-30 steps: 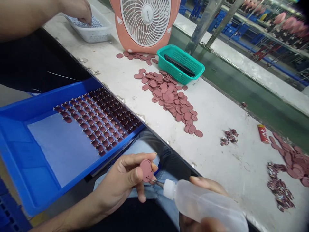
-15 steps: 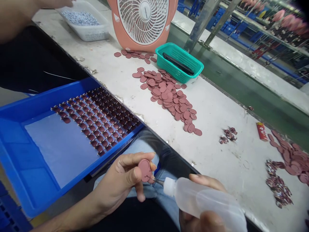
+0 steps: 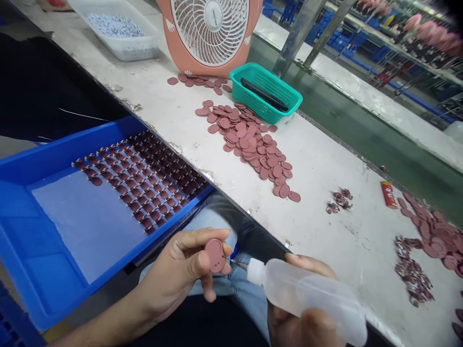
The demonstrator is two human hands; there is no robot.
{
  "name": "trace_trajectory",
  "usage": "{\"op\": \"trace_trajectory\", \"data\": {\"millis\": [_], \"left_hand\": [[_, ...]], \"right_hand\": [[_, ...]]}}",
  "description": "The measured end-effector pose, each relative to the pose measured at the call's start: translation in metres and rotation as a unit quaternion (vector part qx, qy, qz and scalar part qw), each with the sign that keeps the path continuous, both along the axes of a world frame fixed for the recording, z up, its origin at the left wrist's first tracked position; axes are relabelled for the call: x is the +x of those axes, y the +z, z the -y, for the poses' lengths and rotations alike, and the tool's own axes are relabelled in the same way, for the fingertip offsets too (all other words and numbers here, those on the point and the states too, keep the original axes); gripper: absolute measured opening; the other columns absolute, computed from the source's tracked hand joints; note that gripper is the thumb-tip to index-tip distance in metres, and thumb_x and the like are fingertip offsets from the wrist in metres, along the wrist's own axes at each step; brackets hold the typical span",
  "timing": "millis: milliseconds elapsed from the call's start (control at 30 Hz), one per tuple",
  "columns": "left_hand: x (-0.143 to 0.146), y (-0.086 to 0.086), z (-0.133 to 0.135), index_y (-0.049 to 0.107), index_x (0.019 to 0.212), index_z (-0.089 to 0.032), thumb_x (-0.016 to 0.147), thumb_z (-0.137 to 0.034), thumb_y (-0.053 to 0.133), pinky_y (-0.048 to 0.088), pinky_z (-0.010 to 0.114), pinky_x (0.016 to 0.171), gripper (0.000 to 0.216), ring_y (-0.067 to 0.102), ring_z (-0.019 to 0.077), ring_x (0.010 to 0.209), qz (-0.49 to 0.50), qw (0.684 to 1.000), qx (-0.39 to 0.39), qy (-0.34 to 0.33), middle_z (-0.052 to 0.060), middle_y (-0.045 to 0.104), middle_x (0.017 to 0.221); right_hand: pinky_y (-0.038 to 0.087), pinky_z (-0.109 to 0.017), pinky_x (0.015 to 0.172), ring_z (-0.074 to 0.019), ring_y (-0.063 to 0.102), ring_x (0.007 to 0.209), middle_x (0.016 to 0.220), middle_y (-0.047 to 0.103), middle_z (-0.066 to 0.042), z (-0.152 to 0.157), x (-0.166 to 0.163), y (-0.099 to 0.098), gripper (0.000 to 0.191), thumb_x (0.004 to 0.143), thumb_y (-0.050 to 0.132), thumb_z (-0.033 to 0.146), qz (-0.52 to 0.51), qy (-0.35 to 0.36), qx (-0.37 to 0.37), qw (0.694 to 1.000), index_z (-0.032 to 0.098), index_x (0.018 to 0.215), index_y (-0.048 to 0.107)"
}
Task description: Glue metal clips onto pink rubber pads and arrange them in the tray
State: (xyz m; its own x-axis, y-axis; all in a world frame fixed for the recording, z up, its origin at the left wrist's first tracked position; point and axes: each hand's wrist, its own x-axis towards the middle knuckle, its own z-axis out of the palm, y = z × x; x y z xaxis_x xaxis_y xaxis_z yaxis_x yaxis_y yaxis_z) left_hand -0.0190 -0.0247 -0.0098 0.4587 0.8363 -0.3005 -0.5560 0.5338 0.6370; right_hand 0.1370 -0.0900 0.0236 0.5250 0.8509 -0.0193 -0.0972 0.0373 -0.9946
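Between the thumb and fingers of my left hand (image 3: 184,265) is a flat reddish-brown oval disc (image 3: 214,254) with small holes or dots near its lower edge. My right hand (image 3: 307,308) is wrapped round a translucent squeeze bottle (image 3: 314,296) with a white cap and a thin metal nozzle (image 3: 239,264). The nozzle points at the disc, with a small gap between them. Beside my left hand, a blue tray (image 3: 54,289) holds rows of small dark red pieces (image 3: 155,193) on a pale sheet.
Loose discs (image 3: 249,142) are heaped on the white table (image 3: 314,231) near a green basket (image 3: 265,106) and an orange fan (image 3: 213,29). Farther right lie small dark shiny parts (image 3: 412,270), a red packet (image 3: 388,194) and more discs (image 3: 434,236). A white basket (image 3: 137,52) stands at upper left.
The bottle's nozzle has drawn back to the right from the disc, which it was touching or nearly touching. Another arm at upper left has gone out of view.
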Motion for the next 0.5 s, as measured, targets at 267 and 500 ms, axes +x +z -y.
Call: {"op": "trace_trajectory", "data": {"millis": [267, 500], "left_hand": [[0.001, 0.001, 0.0, 0.085, 0.098, -0.031, 0.068, -0.051, 0.091, 0.053, 0.015, 0.041, 0.036, 0.07, 0.018, 0.069, -0.041, 0.999, -0.026, -0.008, 0.006, 0.077, 0.084], [-0.014, -0.013, -0.009, 0.085, 0.096, -0.036, 0.065, -0.054, 0.091, 0.046, 0.015, 0.039, 0.037, 0.068, 0.0191, 0.069, -0.135, 0.987, -0.073, 0.04, 0.001, 0.079, 0.082]], "right_hand": [[0.025, -0.027, 0.039, -0.0132, 0.041, 0.036, 0.047, 0.051, 0.005, 0.0, 0.001, 0.0, 0.044, 0.077, 0.08, 0.063, -0.04, -0.025, -0.033, 0.998, 0.028, 0.1, 0.069], [0.041, -0.021, 0.04, -0.0129, 0.055, 0.045, 0.06, 0.064, 0.001, -0.032, 0.044, 0.005, 0.056, 0.086, 0.053, 0.077, -0.308, 0.002, 0.003, 0.951, 0.026, 0.107, 0.066]]}}
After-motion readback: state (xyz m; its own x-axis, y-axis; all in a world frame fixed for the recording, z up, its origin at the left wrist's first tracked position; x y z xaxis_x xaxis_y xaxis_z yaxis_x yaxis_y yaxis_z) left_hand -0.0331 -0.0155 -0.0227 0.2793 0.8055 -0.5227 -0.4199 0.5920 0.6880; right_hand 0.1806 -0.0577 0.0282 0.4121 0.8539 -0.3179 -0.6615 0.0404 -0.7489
